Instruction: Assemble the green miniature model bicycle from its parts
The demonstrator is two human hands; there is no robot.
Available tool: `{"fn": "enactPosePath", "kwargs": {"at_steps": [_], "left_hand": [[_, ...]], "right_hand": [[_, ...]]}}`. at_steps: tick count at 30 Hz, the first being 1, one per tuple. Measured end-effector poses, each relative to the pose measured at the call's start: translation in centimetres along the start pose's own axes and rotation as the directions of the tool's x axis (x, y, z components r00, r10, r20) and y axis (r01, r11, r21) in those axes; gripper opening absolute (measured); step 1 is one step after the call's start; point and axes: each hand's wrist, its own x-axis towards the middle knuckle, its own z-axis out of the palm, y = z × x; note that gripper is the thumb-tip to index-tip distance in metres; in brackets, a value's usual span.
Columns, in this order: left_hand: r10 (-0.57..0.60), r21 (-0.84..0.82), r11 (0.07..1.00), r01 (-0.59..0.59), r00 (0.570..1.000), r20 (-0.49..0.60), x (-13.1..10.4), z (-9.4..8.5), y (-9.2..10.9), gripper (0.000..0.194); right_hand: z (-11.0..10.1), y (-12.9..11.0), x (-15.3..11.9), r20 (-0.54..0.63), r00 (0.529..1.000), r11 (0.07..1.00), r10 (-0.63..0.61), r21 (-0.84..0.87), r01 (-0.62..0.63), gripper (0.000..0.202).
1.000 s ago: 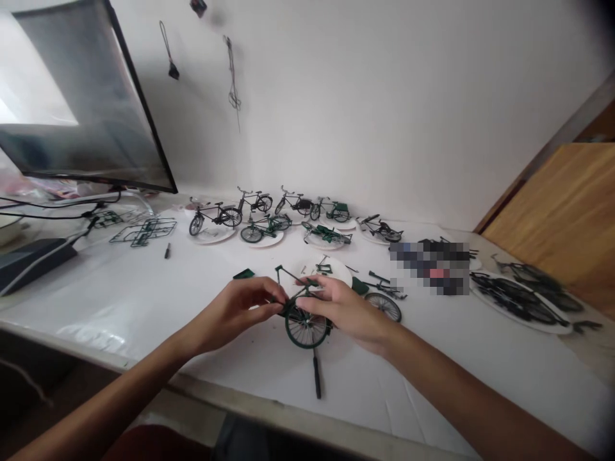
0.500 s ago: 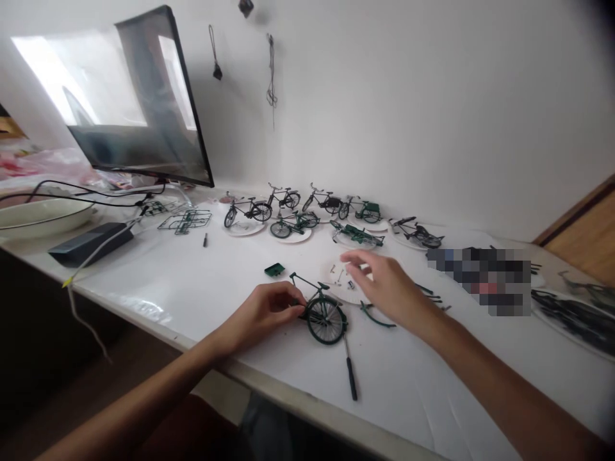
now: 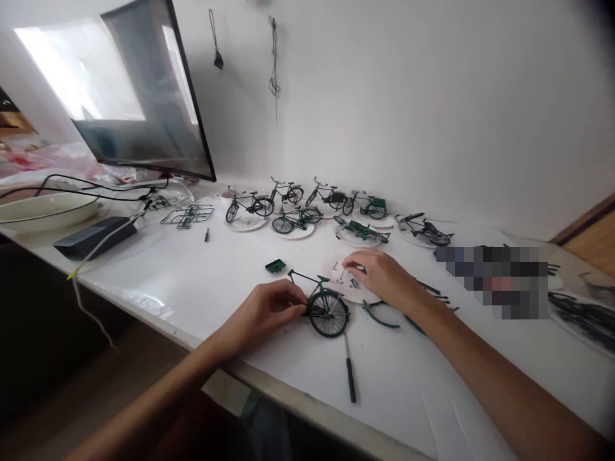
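Observation:
A dark green model bicycle (image 3: 328, 312) with one spoked wheel showing stands near the table's front edge. My left hand (image 3: 269, 310) pinches its lower frame between thumb and fingers. Over a white paper plate (image 3: 358, 296) with small metal parts, my right hand (image 3: 377, 272) has its thumb and fingertips together at a small part; whether that part is gripped is too small to tell. A green curved piece (image 3: 382, 318) lies beside the plate. A black screwdriver (image 3: 350, 378) rests in front of the bicycle, and a small green tray-like part (image 3: 275, 266) lies behind it.
Several model bicycles (image 3: 293, 219) stand or lie on plates along the wall. At the left are a monitor (image 3: 158, 89), a dark box (image 3: 96, 237), cables, a pale basin (image 3: 48, 211) and green part frames (image 3: 187, 216). Dark parts (image 3: 576, 317) lie at the right.
My right hand's fingers have closed together and come down over the plate. My left hand keeps its hold on the bicycle. The camera view has shifted slightly.

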Motion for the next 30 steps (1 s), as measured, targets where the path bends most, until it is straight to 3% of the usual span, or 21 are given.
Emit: {"fn": "enactPosePath", "kwargs": {"at_steps": [16, 30], "left_hand": [[-0.003, -0.037, 0.999, 0.004, 1.000, 0.030, 0.1, -0.2, 0.2, 0.020], [0.110, 0.225, 0.969, -0.104, 0.994, -0.016, 0.6, -0.6, 0.1, 0.011]], "right_hand": [[0.5, -0.3, -0.1, 0.067, 0.981, 0.984, -0.180, 0.017, 0.179, 0.019], [1.2, 0.3, -0.3, 0.044, 0.952, 0.952, -0.304, -0.008, 0.305, 0.010]]}}
